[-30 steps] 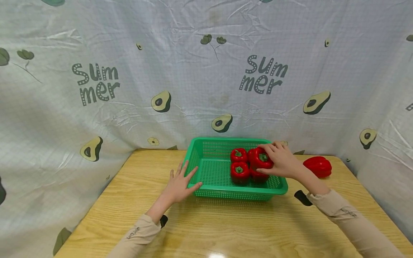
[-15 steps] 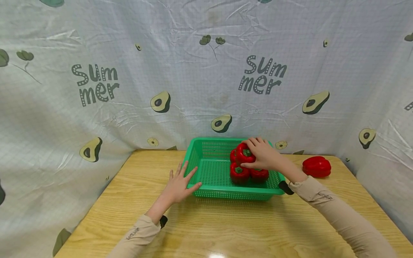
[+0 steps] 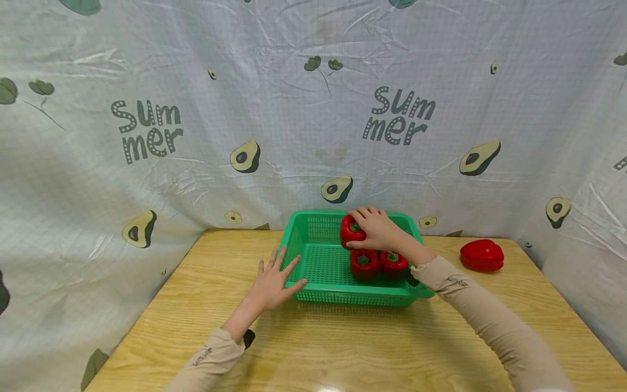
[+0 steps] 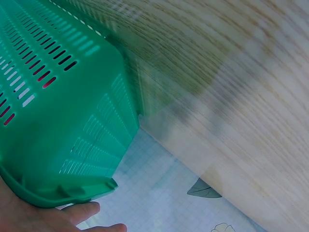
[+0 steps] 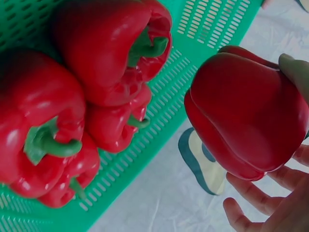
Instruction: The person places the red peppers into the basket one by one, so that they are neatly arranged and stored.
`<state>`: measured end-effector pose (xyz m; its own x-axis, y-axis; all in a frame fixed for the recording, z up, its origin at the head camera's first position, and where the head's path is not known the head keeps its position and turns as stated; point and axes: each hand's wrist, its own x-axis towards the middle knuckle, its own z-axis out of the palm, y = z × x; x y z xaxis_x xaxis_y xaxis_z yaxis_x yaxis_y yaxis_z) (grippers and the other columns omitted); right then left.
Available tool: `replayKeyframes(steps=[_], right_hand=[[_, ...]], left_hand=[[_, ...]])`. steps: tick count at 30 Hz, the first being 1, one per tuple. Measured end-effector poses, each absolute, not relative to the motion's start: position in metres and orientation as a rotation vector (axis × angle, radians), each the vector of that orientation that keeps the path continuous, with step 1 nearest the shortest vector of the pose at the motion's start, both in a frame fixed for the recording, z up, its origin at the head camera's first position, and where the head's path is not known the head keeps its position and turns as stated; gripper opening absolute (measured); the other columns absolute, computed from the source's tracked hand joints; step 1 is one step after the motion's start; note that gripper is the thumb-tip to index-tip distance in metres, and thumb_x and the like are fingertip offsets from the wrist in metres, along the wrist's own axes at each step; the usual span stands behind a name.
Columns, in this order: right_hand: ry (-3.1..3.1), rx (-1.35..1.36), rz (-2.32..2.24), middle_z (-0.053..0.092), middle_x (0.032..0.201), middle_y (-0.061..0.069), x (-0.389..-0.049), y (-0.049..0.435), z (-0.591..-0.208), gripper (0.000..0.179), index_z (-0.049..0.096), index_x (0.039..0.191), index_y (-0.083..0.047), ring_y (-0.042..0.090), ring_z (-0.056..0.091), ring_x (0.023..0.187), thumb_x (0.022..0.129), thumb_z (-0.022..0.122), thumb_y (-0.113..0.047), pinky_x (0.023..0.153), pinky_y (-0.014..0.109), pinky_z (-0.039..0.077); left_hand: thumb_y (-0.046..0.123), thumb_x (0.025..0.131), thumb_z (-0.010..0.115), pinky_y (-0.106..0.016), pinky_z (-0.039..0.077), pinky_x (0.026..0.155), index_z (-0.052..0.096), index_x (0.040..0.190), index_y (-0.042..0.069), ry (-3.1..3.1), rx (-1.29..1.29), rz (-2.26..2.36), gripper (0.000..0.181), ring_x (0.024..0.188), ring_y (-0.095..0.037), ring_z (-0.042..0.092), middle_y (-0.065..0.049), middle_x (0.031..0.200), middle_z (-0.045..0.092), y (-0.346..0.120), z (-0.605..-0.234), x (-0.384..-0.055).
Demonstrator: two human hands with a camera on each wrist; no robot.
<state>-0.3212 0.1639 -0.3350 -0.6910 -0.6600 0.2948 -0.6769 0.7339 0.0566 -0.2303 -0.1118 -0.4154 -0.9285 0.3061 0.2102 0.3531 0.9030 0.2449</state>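
My right hand [image 3: 379, 231] grips a red bell pepper [image 3: 351, 232] above the back part of a green plastic basket [image 3: 362, 288]. In the right wrist view, thumb and fingers wrap around this held pepper [image 5: 248, 113], which is apart from the ones below. Several red peppers sit in the basket's right half, two of them plain in the head view: a front-left pepper [image 3: 364, 265] and a front-right pepper [image 3: 393, 264]. Against the basket's left rim, my left hand [image 3: 269, 283] lies with fingers spread; the left wrist view shows its fingers [image 4: 84, 212] under the rim.
One more red pepper [image 3: 482, 256] lies on its side on the wooden table [image 3: 333, 343], right of the basket. A pale printed curtain [image 3: 294, 109] hangs behind the table and along both sides. The basket's left half shows bare mesh floor [image 3: 323, 264].
My right hand has carried the gripped pepper leftward, from over the basket's right side to nearer its middle. My left hand has stayed at the left rim.
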Motion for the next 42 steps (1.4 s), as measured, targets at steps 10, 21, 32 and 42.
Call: replayKeyframes(steps=[10, 21, 32, 42], right_hand=[[-2.658, 0.964, 0.064, 0.047, 0.127, 0.014, -0.340, 0.142, -0.345, 0.075, 0.036, 0.134, -0.006, 0.035, 0.044, 0.111, 0.080, 0.056, -0.054, 0.087, 0.055, 0.037], [-2.730, 0.822, -0.003, 0.042, 0.132, 0.015, -0.357, 0.125, -0.354, 0.072, 0.033, 0.137, -0.007, 0.038, 0.040, 0.116, 0.084, 0.051, -0.053, 0.088, 0.059, 0.033], [-2.825, 0.767, -0.051, 0.035, 0.138, 0.016, -0.368, 0.110, -0.371, 0.073, 0.028, 0.139, -0.006, 0.038, 0.033, 0.125, 0.086, 0.047, -0.052, 0.095, 0.066, 0.024], [-2.861, 0.751, -0.119, 0.037, 0.135, 0.018, -0.374, 0.101, -0.384, 0.066, 0.027, 0.141, -0.017, 0.038, 0.036, 0.122, 0.087, 0.047, -0.050, 0.094, 0.063, 0.028]], left_hand=[[0.053, 0.087, 0.043, -0.066, 0.016, 0.100, 0.029, 0.141, 0.021, -2.893, -0.513, -0.423, 0.064, 0.137, -0.038, 0.005, -0.018, 0.149, 0.010, -0.110, -0.416, -0.229], [0.053, 0.087, 0.043, -0.067, 0.016, 0.099, 0.031, 0.140, 0.020, -2.882, -0.507, -0.437, 0.064, 0.137, -0.038, 0.005, -0.018, 0.149, 0.012, -0.108, -0.415, -0.231], [0.053, 0.087, 0.043, -0.065, 0.015, 0.100, 0.029, 0.141, 0.021, -2.903, -0.498, -0.433, 0.064, 0.138, -0.037, 0.005, -0.017, 0.150, 0.009, -0.109, -0.414, -0.231], [0.054, 0.087, 0.043, -0.067, 0.016, 0.099, 0.031, 0.140, 0.020, -2.890, -0.490, -0.431, 0.064, 0.137, -0.038, 0.006, -0.017, 0.149, 0.011, -0.109, -0.416, -0.232]])
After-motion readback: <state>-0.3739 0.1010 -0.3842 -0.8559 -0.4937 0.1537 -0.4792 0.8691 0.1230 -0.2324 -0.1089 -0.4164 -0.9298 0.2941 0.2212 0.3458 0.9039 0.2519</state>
